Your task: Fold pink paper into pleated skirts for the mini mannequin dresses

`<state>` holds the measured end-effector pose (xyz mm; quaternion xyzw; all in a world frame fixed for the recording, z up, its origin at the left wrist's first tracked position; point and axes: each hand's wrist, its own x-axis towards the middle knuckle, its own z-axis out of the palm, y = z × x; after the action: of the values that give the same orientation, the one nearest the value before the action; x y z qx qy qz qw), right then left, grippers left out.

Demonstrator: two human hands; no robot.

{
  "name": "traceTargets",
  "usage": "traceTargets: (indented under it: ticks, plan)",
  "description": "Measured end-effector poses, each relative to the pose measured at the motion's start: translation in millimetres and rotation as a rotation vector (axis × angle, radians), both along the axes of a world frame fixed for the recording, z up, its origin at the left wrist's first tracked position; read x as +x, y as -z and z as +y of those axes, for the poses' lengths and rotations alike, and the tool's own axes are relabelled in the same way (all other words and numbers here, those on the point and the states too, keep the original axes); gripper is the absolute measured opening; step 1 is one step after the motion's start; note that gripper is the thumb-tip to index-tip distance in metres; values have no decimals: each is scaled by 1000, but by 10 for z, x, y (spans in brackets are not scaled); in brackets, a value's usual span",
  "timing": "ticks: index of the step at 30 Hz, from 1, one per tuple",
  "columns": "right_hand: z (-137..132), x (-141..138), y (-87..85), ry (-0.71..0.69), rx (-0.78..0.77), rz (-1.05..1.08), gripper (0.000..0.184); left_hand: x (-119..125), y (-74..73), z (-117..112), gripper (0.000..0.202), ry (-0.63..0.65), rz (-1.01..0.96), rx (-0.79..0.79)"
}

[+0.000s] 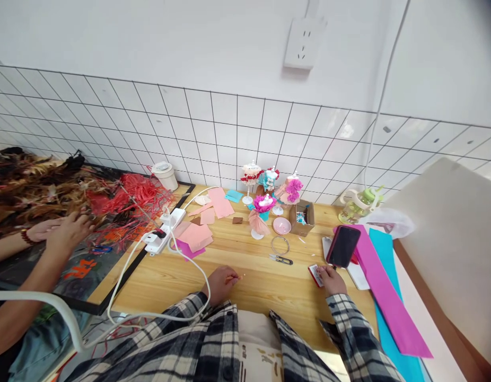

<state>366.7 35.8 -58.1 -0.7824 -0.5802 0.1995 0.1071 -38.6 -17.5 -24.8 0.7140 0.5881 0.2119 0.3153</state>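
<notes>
My left hand (pixel 221 285) rests at the table's front edge with its fingers curled together. A tiny pale orange bit shows at its fingertips, too small to name. My right hand (pixel 333 281) grips a small flat red-and-white packet (pixel 315 275) by its right side. Just beyond that hand a dark phone (pixel 343 246) stands tilted on the table. Between the hands and farther back lie thread snips (pixel 281 259) and a thin wire ring (pixel 280 245). Miniature dress-form stands wear crepe-paper skirts, the nearest a magenta and peach dress (pixel 259 222).
Paper sheets (pixel 198 236) lie back left beside a white power strip (pixel 165 231) with looping cables. A pink bowl (pixel 282 226), a cardboard box (pixel 303 217) and a green-lidded bottle (pixel 357 206) stand behind. Magenta paper (pixel 388 292) lies right. Another person's hands (pixel 68 231) handle feathers left.
</notes>
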Motion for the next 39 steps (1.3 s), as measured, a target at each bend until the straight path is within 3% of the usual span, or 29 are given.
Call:
traceTargets:
  ticks: [5, 8, 10, 12, 16, 19, 23, 28, 39]
  plan:
    - [-83, -78, -156, 41, 66, 356, 52, 0, -23, -24, 21, -61, -8, -60]
    - [-126, -285, -328, 36, 63, 605, 52, 1, -95, 1, 25, -111, -8, -88]
    - [-177, -526, -495, 68, 2, 930, 48, 20, -203, 32, 25, -133, -22, -90]
    - [-247, -836, -700, 57, -71, 1104, 44, 63, -350, 68, 25, -157, -62, -89]
    - [-380, -1511, -1107, -160, -360, 1224, 39, 202, -647, 129, 23, -195, -182, -108]
    - [-425, -1904, -1269, -171, -271, 1212, 40, 300, -790, 138, 22, -201, -264, -130]
    - [-459, -2175, -1244, -63, -49, 1169, 38, 360, -879, 100, 23, -225, -381, -187]
    - [-527, -2259, -1131, -105, -4, 1096, 36, 348, -926, 44, 22, -240, -388, -187]
    - [-561, -2233, -1083, -75, 95, 1110, 32, 358, -973, 17, 27, -161, -279, -148]
